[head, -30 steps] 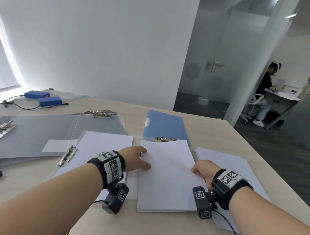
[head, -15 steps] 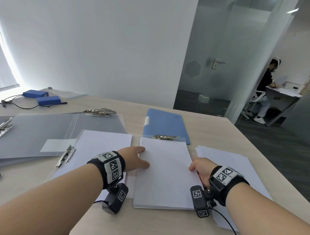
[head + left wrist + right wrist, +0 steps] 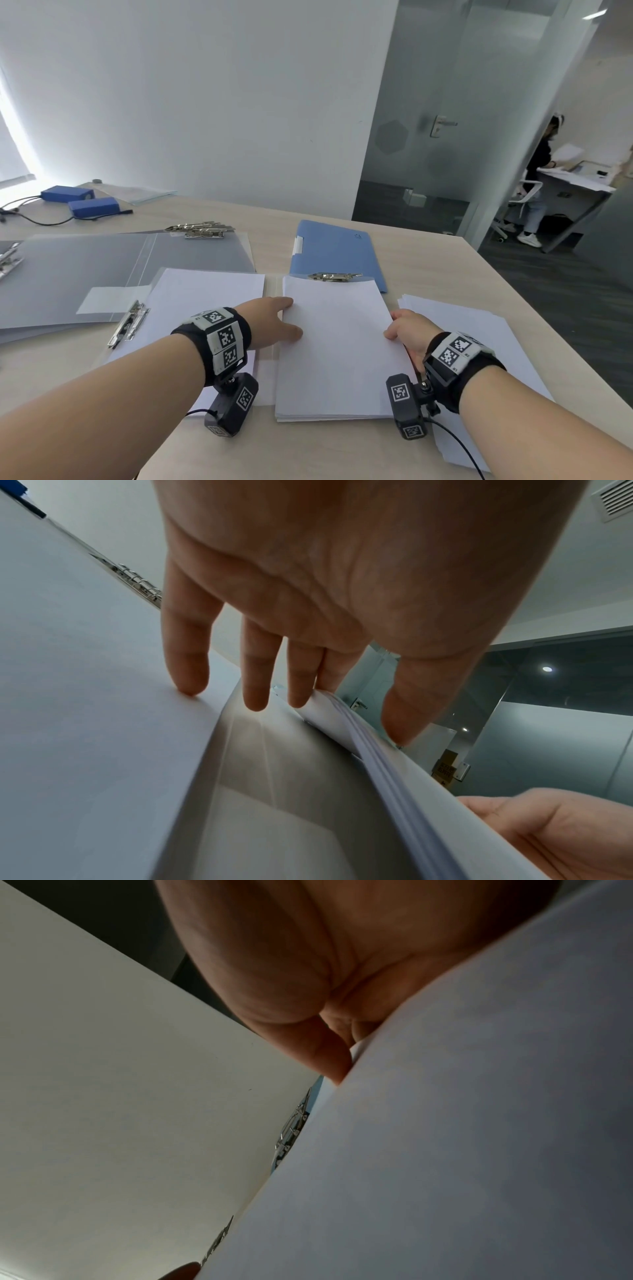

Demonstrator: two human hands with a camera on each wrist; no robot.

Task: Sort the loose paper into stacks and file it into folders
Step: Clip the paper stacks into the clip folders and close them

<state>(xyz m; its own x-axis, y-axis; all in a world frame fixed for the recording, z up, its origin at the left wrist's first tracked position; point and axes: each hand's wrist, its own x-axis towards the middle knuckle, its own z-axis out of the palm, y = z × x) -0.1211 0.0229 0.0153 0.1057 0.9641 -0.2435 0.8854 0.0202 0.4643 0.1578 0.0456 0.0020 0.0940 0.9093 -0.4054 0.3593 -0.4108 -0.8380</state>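
A thick stack of white paper (image 3: 335,349) lies in front of me on the table. My left hand (image 3: 274,322) holds its left edge, with the thumb on top and fingers against the edge (image 3: 394,777). My right hand (image 3: 407,332) grips the right edge, its fingers hidden under the sheets (image 3: 445,1150). The stack's far edge meets a metal clip (image 3: 334,276) in front of a closed blue folder (image 3: 332,253). Left of the stack, more paper (image 3: 205,298) lies on an open translucent folder. Loose sheets (image 3: 479,346) lie on the right.
An open grey folder (image 3: 102,270) with metal clips (image 3: 202,230) covers the left of the table. Two blue boxes with cables (image 3: 92,207) sit at the far left. The table edge (image 3: 534,308) runs close on the right. A person sits beyond the glass wall.
Both hands have slid the stack a little to the left and squared it up under the metal clip. Both hands kept their hold on its edges.
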